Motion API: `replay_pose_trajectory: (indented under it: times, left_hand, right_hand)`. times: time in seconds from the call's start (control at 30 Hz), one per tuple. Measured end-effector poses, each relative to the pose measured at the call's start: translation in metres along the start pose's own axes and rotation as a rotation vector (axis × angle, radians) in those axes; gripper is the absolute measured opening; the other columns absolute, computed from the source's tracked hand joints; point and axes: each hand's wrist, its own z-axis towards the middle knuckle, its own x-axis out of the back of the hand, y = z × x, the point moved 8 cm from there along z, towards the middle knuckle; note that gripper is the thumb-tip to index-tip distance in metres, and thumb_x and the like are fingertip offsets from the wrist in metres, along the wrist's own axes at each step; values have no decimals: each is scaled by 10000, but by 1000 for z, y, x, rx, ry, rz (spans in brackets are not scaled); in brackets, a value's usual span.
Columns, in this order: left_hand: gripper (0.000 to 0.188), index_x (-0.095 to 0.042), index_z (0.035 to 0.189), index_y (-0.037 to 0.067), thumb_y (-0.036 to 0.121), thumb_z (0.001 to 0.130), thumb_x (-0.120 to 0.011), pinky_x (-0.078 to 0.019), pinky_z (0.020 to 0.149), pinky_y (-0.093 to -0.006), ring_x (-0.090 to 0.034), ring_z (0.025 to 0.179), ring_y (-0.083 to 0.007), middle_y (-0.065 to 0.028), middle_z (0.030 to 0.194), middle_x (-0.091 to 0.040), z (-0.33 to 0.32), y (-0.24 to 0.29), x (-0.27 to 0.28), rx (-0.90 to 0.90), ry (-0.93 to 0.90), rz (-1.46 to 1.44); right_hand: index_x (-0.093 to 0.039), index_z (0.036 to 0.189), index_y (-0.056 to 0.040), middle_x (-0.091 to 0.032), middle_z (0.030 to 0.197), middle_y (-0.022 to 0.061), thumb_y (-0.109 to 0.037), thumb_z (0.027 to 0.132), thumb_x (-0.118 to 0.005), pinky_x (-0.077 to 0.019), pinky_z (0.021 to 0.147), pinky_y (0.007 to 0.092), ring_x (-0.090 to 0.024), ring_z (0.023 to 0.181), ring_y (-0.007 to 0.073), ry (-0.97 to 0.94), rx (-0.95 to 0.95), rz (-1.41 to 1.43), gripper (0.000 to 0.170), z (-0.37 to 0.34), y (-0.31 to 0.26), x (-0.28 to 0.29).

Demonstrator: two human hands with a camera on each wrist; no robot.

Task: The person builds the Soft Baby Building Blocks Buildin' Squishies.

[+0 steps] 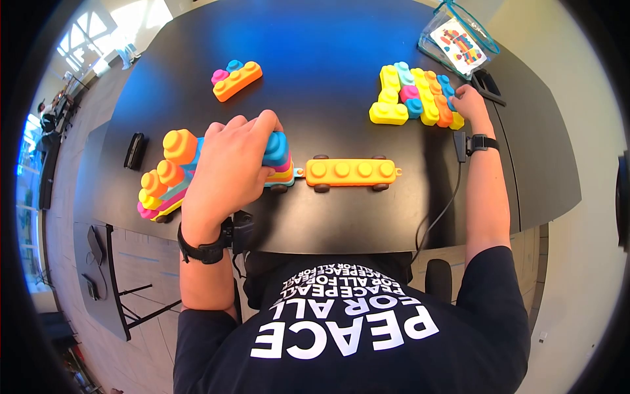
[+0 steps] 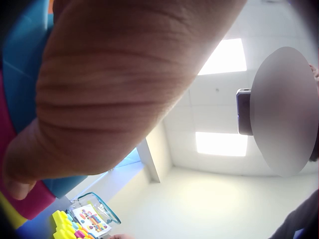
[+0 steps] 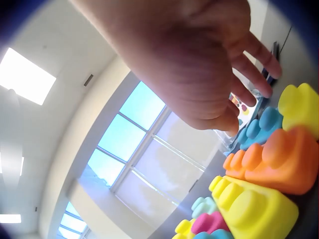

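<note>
Black table with a blue shine at its far end, and on its near left part sits a block train. It has big, chunky bits in orange, yellow, pink and blue. The person's left hand is on it, with its fingers and thumb wrapped round the tall blue top. Under that blue top there are pink and yellow layers, and little black wheels show below. A small blue hook joins the train to a flat orange car on its right. That car has four round bumps on top, wheels along both sides and a little loop at its other end.

Over on the right, the right hand is next to a bunch of blocks. Its fingers are loose and spread, and it isn't gripping any block. I can't tell if it touches the end ones. These blocks are yellow, orange, pink and blue, packed side by side. Farther back on the left lies a long orange block, with a pink one and a blue one beside it.

Behind the bunch is a see-through bag with blue-green edges and a picture card. Each wrist wears a black band. White words cover the person's black shirt. Bright windows shine past the table's left side.
</note>
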Motion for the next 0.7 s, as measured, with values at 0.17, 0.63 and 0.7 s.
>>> replay_pose_trajectory:
  times: [0.17,0.63,0.7]
  left_hand:
    - [585,-655,1318,149,36,827,-954,-475,937,-479,-722,1086,-349,-87,1044,-728,0,-2,-1,3,1,4]
    - [589,-670,1315,151,45,818,-966,-472,952,-478,-708,1061,-343,-79,1029,-714,1,-1,0,22,13,6]
    - [546,-664,1296,145,25,835,-931,-463,924,-470,-712,1049,-325,-66,990,-725,1,1,2,0,36,20]
  right_hand:
    - [-828,1374,-53,-870,1319,225,-282,976,-960,-658,1045,491,-843,1209,407,-23,-2,-88,478,14,21,-23]
    - [-793,1417,4,-812,1349,81,20,1087,-805,-659,1055,387,-768,1202,162,-125,517,1071,330,-207,-141,54]
    - [-793,1422,-11,-820,1388,93,43,1081,-800,-659,1104,405,-779,1264,195,-209,507,1082,345,-242,-162,38]
